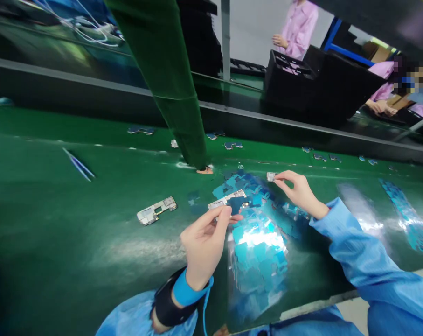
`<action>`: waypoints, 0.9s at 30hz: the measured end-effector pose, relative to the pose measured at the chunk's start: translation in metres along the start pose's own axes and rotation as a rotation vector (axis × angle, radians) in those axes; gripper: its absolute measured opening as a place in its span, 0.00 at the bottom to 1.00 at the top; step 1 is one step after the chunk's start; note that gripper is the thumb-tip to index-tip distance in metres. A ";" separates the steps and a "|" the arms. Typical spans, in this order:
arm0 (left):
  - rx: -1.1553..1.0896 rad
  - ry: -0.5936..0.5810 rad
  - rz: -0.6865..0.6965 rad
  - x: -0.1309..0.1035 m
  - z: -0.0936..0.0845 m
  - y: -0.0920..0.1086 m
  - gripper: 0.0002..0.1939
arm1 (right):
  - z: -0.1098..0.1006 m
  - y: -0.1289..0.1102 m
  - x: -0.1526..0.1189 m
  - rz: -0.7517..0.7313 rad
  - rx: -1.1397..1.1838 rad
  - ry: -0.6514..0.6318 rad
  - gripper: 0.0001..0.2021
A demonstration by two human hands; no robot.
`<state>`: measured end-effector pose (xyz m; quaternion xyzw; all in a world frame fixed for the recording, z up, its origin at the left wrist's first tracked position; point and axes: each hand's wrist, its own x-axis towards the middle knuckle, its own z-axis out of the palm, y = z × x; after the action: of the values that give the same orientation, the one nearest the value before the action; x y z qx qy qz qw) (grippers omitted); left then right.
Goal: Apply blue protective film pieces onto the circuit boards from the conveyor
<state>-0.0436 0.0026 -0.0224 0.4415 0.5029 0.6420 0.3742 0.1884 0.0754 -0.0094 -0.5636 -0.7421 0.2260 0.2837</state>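
My left hand (pixel 206 238), a blue strap round its wrist, is closed in a pinch on a small circuit board (pixel 218 203). A dark blue piece of film (pixel 236 204) shows at the fingertips, and the fingers hide part of the board. Farther right, my right hand (pixel 298 189) has thumb and forefinger together on the edge of a small silvery circuit board piece (pixel 270 177) at the green mat. To the left of my left hand lies another circuit board (pixel 157 211) with silvery covers. Blue film pieces (pixel 248 184) are scattered between my hands.
A clear bag of blue film pieces (pixel 260 261) lies in front of me. Tweezers (pixel 79 164) rest at the left. A green-wrapped post (pixel 172 88) slants down to the table. Several boards (pixel 233 145) lie along the back strip. People in pink (pixel 298 28) are beyond.
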 end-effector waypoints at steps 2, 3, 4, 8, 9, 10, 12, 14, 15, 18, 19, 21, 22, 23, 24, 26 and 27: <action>0.020 -0.040 -0.003 -0.005 0.001 -0.001 0.04 | 0.003 -0.025 -0.020 0.047 0.126 -0.023 0.15; 0.032 -0.057 -0.002 -0.008 0.001 -0.001 0.04 | 0.004 -0.035 -0.030 0.081 0.204 -0.035 0.17; 0.046 -0.075 -0.002 -0.010 0.001 -0.002 0.04 | 0.005 -0.044 -0.039 0.129 0.318 -0.047 0.17; 0.089 -0.144 0.012 -0.016 -0.001 -0.005 0.04 | 0.013 -0.060 -0.061 0.319 0.757 -0.018 0.14; 0.095 -0.159 0.022 -0.016 -0.002 -0.005 0.04 | 0.015 -0.060 -0.063 0.331 0.785 0.006 0.13; 0.101 -0.171 0.030 -0.017 -0.002 -0.005 0.04 | 0.017 -0.060 -0.064 0.332 0.787 0.029 0.13; 0.115 -0.187 0.040 -0.017 -0.002 -0.005 0.04 | 0.020 -0.059 -0.065 0.317 0.765 0.045 0.12; 0.128 -0.196 0.049 -0.017 -0.002 -0.005 0.04 | 0.021 -0.059 -0.065 0.290 0.736 0.036 0.10; 0.136 -0.204 0.052 -0.016 -0.002 -0.005 0.04 | 0.021 -0.060 -0.066 0.269 0.709 0.040 0.10; 0.217 -0.261 0.124 -0.014 -0.002 -0.006 0.05 | 0.019 -0.062 -0.072 0.125 0.485 0.116 0.05; 0.269 -0.301 0.162 -0.012 -0.002 -0.007 0.07 | 0.017 -0.062 -0.074 0.042 0.365 0.169 0.04; 0.367 -0.381 0.233 -0.011 -0.003 -0.009 0.10 | 0.012 -0.062 -0.078 -0.146 0.111 0.298 0.04; 0.395 -0.410 0.246 -0.010 -0.004 -0.010 0.11 | 0.010 -0.062 -0.079 -0.225 0.005 0.359 0.07; 0.403 -0.432 0.233 -0.010 -0.004 -0.011 0.13 | 0.007 -0.061 -0.081 -0.281 -0.072 0.410 0.09; 0.392 -0.441 0.204 -0.011 -0.005 -0.012 0.16 | 0.004 -0.061 -0.082 -0.312 -0.121 0.444 0.10; 0.334 -0.435 0.118 -0.011 -0.005 -0.013 0.22 | 0.000 -0.060 -0.083 -0.319 -0.139 0.466 0.12; 0.294 -0.432 0.069 -0.012 -0.005 -0.012 0.24 | -0.001 -0.059 -0.083 -0.309 -0.120 0.468 0.12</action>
<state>-0.0443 -0.0074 -0.0369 0.6351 0.4837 0.4652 0.3825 0.1645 -0.0199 0.0164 -0.4966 -0.7456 -0.0003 0.4444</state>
